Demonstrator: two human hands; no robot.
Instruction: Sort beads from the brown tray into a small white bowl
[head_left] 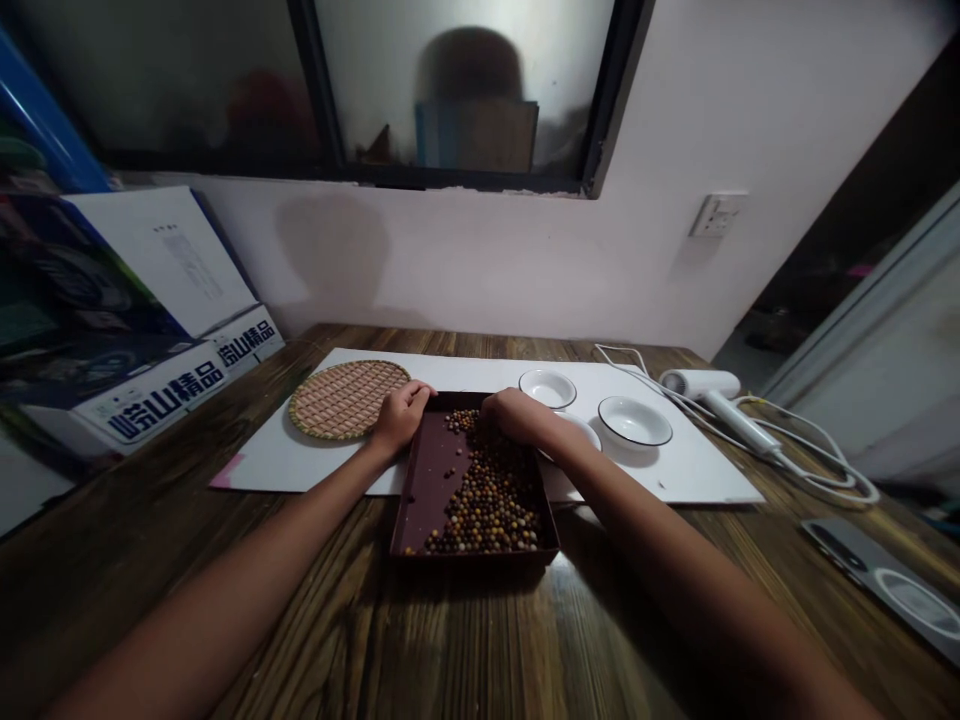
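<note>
A dark maroon shallow box (pixel 424 480) lies in front of me, its near end over the wooden table. Small round beads (pixel 495 500) in brown, yellow and pale tones cover mostly its right side. My left hand (pixel 405 412) is closed on the box's far left edge, thumb along the rim. Over the far right part of the box, my right hand (pixel 517 412) is curled down at the beads; its fingertips are hidden, so what they hold does not show. Beside that hand stand white dark-rimmed bowls (pixel 634 422), one partly behind my forearm.
A round woven mat (pixel 349 398) lies on a white board (pixel 289 465). To the right are a white hair dryer (pixel 739 420) with its cord and a grey phone (pixel 885 580). A printed carton (pixel 165 390) stands left. A wall rises behind the table (pixel 315 620).
</note>
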